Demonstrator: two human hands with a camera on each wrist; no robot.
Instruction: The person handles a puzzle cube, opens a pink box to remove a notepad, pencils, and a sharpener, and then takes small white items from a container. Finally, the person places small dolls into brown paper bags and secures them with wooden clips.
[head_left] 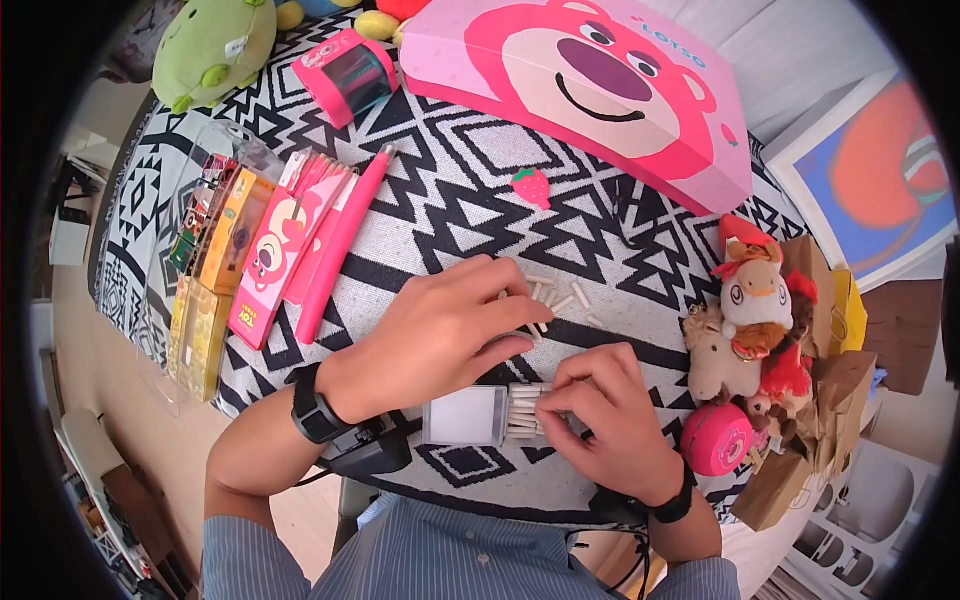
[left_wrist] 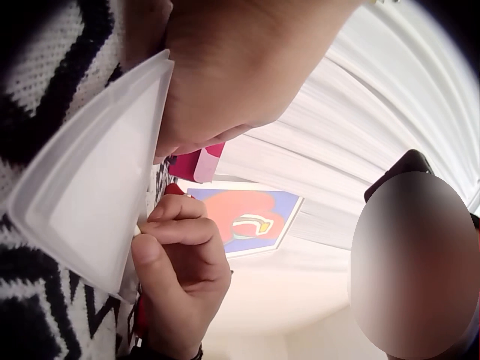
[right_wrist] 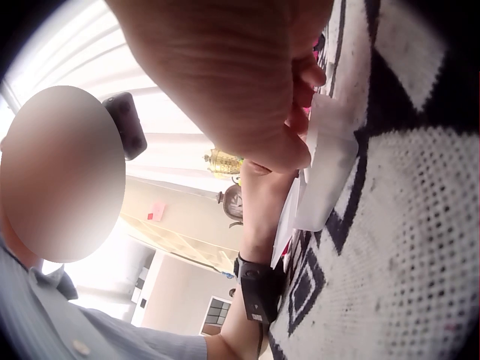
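Small white sticks (head_left: 565,301) lie loose on the patterned cloth. Over their near side reaches my left hand (head_left: 430,335), its bent index finger and thumb apart, with sticks between and under the tips. Below it is a clear plastic box (head_left: 465,416) with a bare white part; beside that, more white sticks (head_left: 522,412) lie in rows. My right hand (head_left: 608,425) is at the right end of these rows. In the left wrist view the right hand (left_wrist: 184,262) pinches a tiny white stick (left_wrist: 138,229) between thumb and finger beside the box (left_wrist: 94,176).
A large pink bear box (head_left: 560,80) stands at the back, with a strawberry piece (head_left: 532,187) before it. Pink cases and packets (head_left: 285,250) lie to the left. Plush toys (head_left: 755,300), a round pink case (head_left: 716,439) and paper bags (head_left: 835,410) are at the right.
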